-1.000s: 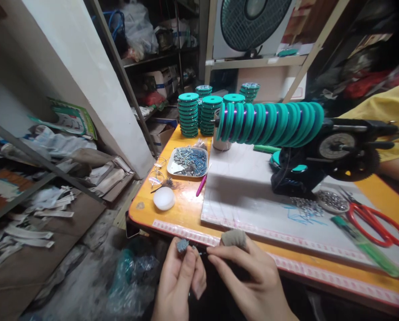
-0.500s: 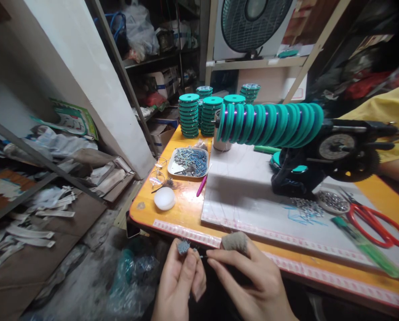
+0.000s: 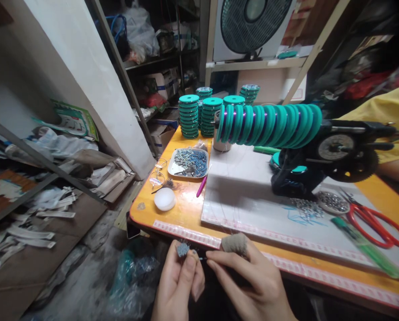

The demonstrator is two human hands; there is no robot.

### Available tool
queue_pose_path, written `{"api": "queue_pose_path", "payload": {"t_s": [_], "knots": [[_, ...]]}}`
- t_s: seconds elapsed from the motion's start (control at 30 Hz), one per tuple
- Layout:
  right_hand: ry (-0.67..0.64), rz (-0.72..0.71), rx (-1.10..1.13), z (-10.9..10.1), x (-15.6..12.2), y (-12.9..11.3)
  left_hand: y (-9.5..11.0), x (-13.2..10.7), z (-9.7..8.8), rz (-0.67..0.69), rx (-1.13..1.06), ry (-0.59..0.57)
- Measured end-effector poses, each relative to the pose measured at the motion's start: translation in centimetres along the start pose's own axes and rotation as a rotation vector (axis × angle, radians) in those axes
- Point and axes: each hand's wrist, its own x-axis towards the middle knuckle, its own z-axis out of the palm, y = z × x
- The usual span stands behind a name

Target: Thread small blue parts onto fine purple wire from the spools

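Note:
Below the table's front edge, my left hand (image 3: 181, 281) is closed around a bundle of small blue-grey pieces (image 3: 182, 249), its thumb pressed against the fingers. My right hand (image 3: 258, 278) is just to the right, thumb and finger pinched on a small thin piece (image 3: 202, 258) that points toward the left fingertips. Its exact kind is too small to tell. A grey-green wrap (image 3: 234, 244) covers one right finger. Beyond my hands, a white tray (image 3: 170, 172) bears many thin blue, pale green and dark pieces. Near it stand a white round dome-like thing (image 3: 164, 199) and a purple pen-like tool (image 3: 202, 185).
A black winding machine (image 3: 298, 171) carries a row of green spools (image 3: 269, 125) over a white board (image 3: 239, 205). More spools (image 3: 189, 116) are stacked behind. Red-handled scissors (image 3: 380, 225), a green cutter-like tool (image 3: 367, 247) and a dish of metal bits (image 3: 333, 202) lie right. A yellow-clothed person (image 3: 383, 109) sits beyond.
Both hands stay almost in place. The tip of the thin piece shows slightly differently between the fingertips; the left fingers have shifted a little.

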Motion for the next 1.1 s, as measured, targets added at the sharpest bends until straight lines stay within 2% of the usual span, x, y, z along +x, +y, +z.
{"api": "queue_pose_path", "payload": {"t_s": [0.53, 0.7, 0.87, 1.0, 1.1], "knots": [[0.031, -0.001, 0.009, -0.1, -0.2, -0.1, -0.4, -0.1, -0.4, -0.006, -0.007, -0.027], [-0.001, 0.058, 0.099, 0.2, -0.5, -0.1, -0.9, -0.3, -0.5, -0.032, 0.012, 0.053], [-0.005, 0.072, 0.17, 0.2, -0.3, 0.1, -1.1, -0.5, -0.5, -0.053, -0.016, 0.075], [0.001, 0.077, 0.149, 0.1, 0.0, -0.1, -1.1, -0.6, 0.3, -0.051, -0.033, 0.124], [-0.044, 0.06, 0.085, 0.2, 0.1, -0.4, -1.2, -0.4, 0.9, -0.033, -0.105, 0.188]]}}
